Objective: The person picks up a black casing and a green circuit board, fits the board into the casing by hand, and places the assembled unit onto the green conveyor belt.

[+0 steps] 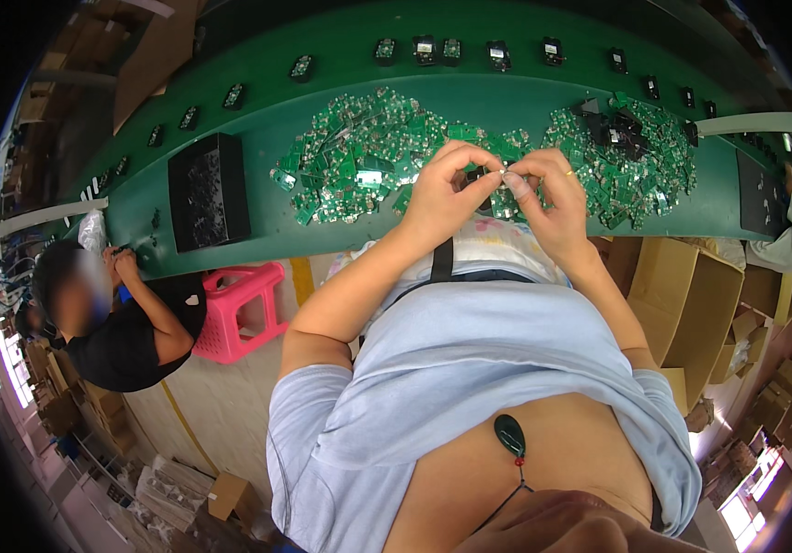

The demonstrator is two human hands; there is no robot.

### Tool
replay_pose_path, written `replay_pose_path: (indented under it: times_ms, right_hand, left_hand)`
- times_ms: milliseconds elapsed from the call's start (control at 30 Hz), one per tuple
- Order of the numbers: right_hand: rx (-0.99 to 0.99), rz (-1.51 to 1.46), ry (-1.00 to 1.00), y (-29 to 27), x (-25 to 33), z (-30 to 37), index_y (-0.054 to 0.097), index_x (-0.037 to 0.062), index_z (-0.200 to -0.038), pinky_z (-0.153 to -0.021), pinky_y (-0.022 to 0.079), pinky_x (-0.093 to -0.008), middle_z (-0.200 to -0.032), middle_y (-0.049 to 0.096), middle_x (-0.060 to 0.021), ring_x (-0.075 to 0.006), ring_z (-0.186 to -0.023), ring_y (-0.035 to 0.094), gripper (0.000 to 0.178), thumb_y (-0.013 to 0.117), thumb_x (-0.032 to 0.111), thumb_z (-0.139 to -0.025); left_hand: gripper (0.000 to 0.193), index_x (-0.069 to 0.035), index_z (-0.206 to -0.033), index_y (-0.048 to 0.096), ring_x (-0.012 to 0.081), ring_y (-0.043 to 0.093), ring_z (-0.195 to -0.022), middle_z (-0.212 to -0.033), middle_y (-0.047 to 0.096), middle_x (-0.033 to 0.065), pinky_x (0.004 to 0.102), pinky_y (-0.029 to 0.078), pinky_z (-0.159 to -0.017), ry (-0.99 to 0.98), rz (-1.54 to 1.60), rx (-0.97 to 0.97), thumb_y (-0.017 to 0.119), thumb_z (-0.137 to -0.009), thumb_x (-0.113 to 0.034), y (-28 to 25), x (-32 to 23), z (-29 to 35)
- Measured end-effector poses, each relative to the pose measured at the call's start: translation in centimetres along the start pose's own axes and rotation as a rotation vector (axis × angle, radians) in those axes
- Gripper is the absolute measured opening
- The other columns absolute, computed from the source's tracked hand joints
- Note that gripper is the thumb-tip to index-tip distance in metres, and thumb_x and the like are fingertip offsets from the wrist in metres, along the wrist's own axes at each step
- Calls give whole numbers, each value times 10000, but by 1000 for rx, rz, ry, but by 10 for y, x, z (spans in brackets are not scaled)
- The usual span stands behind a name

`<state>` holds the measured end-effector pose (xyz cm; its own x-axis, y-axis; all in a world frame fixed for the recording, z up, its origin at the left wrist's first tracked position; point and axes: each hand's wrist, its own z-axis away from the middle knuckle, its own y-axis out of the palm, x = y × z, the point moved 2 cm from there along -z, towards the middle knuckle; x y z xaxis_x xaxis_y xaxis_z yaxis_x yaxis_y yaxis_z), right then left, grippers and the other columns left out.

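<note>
Fingertips of the left hand [442, 189] and right hand [551, 198] pinch a small part [497, 173], both grips closed on it, above the green surface [267, 221]. Heaps of green circuit boards [359, 157] lie unsorted beyond; finished pieces [433, 51] line the far edge. A black tray [207, 189] sits left, where another person [129, 323] works.

Black tray [209, 190], pink stool [237, 310], cardboard boxes [686, 300], seated co-worker [124, 323]

Bare green bench [267, 217] betw. black tray [208, 190] & board piles [359, 166] (both crowded) — passable.
</note>
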<state>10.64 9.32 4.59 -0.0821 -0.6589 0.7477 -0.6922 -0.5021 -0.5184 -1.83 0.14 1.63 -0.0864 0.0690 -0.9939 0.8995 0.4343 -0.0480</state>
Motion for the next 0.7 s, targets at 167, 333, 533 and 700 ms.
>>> replay_pose_path:
  times_ms: [167,333,533,700]
  right_hand:
    - [24,-89,-24,-2,-2,2,554,21,-802,-483,400,-237,-802,540,-69,-119,-555,482,117,646,7,-732]
    - [126,-8,-112,-11,4,-2,539,22,-799,-506,433,-266,-794,535,-76,-165,-601,526,133,637,-13,-716]
    - [209,148,-237,-13,13,-6,538,31,-801,-548,471,-315,-809,538,-88,-234,-682,565,152,642,2,-693]
    - [222,201,-305,-13,16,-9,533,28,-810,-562,478,-319,-816,538,-87,-239,-704,567,164,642,3,-690]
  left_hand:
    - [165,-30,-966,580,42,500,-729,-943,530,25,162,417,-615,-194,205,-24,602,-804,-50,4,-7,4]
    - [231,-54,-994,588,42,489,-591,-866,598,29,181,401,-513,-180,-19,-101,634,-772,-101,-2,-15,3]
    - [237,-68,-981,620,59,479,-517,-775,608,43,208,381,-461,-33,-269,-142,652,-751,-116,-1,-28,5]
    - [248,-80,-995,628,38,438,-476,-749,598,24,191,349,-426,116,-337,-192,655,-749,-100,-1,-28,5]
